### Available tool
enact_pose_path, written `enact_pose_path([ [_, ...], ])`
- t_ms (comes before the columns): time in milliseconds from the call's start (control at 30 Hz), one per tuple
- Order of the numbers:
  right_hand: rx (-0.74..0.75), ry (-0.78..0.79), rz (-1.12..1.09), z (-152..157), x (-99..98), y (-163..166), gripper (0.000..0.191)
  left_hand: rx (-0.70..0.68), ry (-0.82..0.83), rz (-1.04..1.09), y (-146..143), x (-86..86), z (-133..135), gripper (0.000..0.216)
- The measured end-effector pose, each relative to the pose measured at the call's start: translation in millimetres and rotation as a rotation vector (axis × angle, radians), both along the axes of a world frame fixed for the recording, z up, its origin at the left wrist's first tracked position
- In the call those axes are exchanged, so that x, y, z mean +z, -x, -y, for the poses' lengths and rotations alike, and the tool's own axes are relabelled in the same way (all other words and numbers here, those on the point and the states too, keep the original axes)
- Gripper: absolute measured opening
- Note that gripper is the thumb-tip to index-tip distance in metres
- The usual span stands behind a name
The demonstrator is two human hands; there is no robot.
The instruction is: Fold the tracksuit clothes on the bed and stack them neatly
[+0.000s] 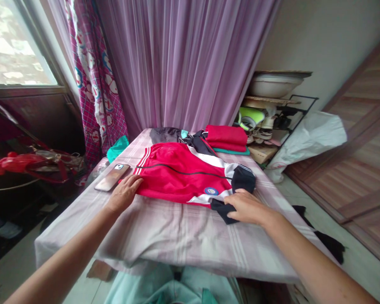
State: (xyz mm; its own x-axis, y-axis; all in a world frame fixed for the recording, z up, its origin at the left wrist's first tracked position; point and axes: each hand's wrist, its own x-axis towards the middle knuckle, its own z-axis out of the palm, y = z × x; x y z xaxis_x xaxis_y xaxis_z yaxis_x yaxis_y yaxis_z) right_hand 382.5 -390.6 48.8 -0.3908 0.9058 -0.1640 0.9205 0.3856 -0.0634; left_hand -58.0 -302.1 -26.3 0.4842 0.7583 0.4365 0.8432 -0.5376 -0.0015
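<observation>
A red zip-up jacket (177,169) with white and black panels, a striped hem and a round blue badge lies lengthwise on the cloth-covered table (164,236). At the hem's near corner, my left hand (126,193) has its fingers closed over the red edge; the thumb is mostly hidden. My right hand (247,206) pinches the black fabric at the jacket's other end, near the badge. Close to my left fingers lies a phone (112,177).
Behind the jacket are a folded red garment pile (226,138) and dark clothing (166,135). A teal bag (118,148) sits at the left edge. To the right stand a shoe rack (269,126) and a white sack (313,139). Purple curtains (177,63) hang behind.
</observation>
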Motion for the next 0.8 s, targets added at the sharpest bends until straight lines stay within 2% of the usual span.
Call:
enact_pose_path([
  [167, -0.022, 0.063, 0.010, 14, -3.8, 3, 0.006, -0.077, 0.124, -0.113, 17, -0.2, 19, 0.039],
  [300, -0.046, 0.183, 0.017, 9, -12.8, 2, 0.017, -0.067, 0.226, -0.128, 26, -1.3, 22, 0.043],
  [467, -0.041, 0.324, -0.271, -11, -19.0, -19, 0.028, -0.060, 0.212, -0.132, 25, 3.4, 17, 0.039],
  [533, -0.141, 0.302, -0.293, -22, -24.1, -33, 0.030, -0.026, 0.218, -0.152, 23, 6.0, 17, 0.036],
  [667, -0.541, 0.088, -0.078, -44, -43.9, -62, 0.024, 0.037, 0.259, -0.192, 19, 9.1, 20, 0.034],
  [800, -0.643, 0.000, -0.098, -54, -61.8, -89, 0.020, 0.061, 0.286, -0.231, 19, 5.9, 19, 0.035],
])
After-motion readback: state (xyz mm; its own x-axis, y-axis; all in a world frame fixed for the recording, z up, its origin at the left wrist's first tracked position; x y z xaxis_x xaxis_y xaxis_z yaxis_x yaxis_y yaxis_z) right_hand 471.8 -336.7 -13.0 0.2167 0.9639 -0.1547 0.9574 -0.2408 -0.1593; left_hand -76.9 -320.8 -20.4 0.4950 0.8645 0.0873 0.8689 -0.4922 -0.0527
